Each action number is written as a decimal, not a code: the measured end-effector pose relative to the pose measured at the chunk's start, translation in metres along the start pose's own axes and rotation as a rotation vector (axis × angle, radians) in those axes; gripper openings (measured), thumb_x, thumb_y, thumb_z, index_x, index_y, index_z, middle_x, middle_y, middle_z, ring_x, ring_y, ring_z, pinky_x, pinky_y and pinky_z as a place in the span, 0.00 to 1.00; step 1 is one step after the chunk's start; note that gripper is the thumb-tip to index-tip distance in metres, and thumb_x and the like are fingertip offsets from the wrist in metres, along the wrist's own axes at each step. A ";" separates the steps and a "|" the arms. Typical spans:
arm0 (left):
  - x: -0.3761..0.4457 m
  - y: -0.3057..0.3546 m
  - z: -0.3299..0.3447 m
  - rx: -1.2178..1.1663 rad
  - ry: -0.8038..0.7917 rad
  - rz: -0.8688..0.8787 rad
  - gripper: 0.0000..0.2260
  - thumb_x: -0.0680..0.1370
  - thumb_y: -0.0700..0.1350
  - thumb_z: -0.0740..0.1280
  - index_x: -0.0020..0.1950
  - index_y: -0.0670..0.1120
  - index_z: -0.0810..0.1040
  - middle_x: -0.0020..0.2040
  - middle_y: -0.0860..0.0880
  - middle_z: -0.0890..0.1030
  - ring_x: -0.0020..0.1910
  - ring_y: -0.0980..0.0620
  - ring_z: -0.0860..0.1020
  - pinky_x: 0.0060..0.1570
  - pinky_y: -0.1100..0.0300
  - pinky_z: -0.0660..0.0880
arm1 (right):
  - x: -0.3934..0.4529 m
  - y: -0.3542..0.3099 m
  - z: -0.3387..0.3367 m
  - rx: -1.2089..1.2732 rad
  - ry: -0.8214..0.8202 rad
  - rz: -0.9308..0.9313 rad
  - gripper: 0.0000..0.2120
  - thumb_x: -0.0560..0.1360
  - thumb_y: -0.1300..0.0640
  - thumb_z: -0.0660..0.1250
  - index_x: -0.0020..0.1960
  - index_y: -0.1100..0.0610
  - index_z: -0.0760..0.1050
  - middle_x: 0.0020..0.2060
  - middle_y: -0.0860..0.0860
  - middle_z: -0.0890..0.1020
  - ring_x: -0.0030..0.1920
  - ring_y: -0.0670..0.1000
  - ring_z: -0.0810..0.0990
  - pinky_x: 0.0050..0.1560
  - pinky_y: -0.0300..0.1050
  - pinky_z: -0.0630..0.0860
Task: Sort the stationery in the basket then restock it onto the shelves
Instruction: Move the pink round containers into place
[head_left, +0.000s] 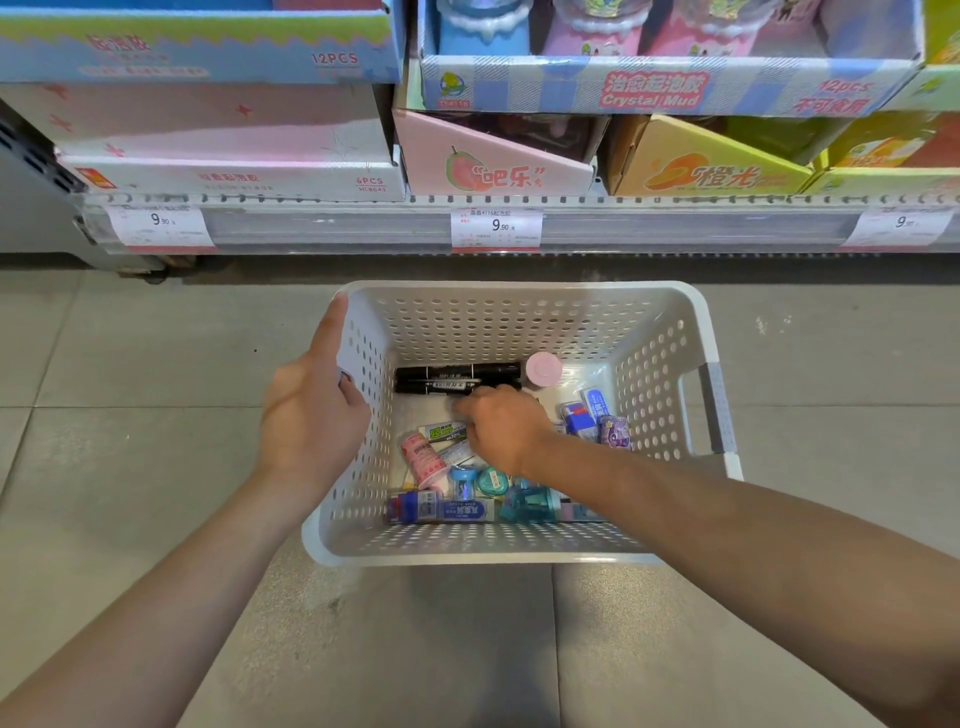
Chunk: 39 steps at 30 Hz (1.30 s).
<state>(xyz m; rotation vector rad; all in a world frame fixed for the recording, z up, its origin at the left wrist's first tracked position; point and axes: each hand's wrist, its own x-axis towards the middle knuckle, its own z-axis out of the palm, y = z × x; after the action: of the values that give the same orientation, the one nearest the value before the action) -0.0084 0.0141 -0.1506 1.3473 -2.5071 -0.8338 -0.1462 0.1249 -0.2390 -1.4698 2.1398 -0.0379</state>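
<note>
We see a white basket (519, 322) on grey floor tiles (130, 364), shelf (467, 228) at 12 o'clock; left hand (311, 415) grips its rim, right hand (501, 428) curls on black markers (457, 378)

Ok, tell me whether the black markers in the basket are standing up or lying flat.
Lying flat: the two black markers rest side by side on the basket floor along the far wall.

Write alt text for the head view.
A person's right hand reaches into a white perforated basket of small stationery, at the black markers, while the left hand grips the basket's left rim, before stocked shelves.
</note>
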 end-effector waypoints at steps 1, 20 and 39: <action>0.000 0.000 0.000 -0.004 -0.002 -0.004 0.32 0.78 0.34 0.57 0.78 0.54 0.54 0.31 0.47 0.68 0.27 0.50 0.66 0.25 0.59 0.62 | 0.002 0.001 -0.001 -0.008 -0.004 0.018 0.19 0.79 0.58 0.57 0.69 0.51 0.68 0.60 0.55 0.76 0.58 0.57 0.75 0.54 0.48 0.73; 0.000 -0.001 0.001 -0.034 0.017 0.004 0.33 0.77 0.33 0.57 0.78 0.55 0.55 0.32 0.46 0.69 0.28 0.49 0.66 0.28 0.53 0.67 | 0.014 -0.031 0.009 -0.165 -0.121 -0.383 0.33 0.71 0.58 0.71 0.73 0.54 0.62 0.65 0.53 0.72 0.64 0.56 0.70 0.63 0.49 0.70; -0.003 0.004 -0.004 -0.062 -0.005 0.003 0.32 0.77 0.32 0.57 0.78 0.53 0.56 0.28 0.46 0.65 0.26 0.51 0.64 0.26 0.55 0.61 | -0.055 0.037 -0.051 1.574 0.383 0.837 0.10 0.77 0.62 0.62 0.58 0.58 0.67 0.34 0.52 0.72 0.31 0.46 0.69 0.27 0.36 0.67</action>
<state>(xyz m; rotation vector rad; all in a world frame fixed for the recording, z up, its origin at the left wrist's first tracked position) -0.0083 0.0166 -0.1449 1.3225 -2.4648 -0.9077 -0.1864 0.1739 -0.1842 0.3537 1.8106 -1.3673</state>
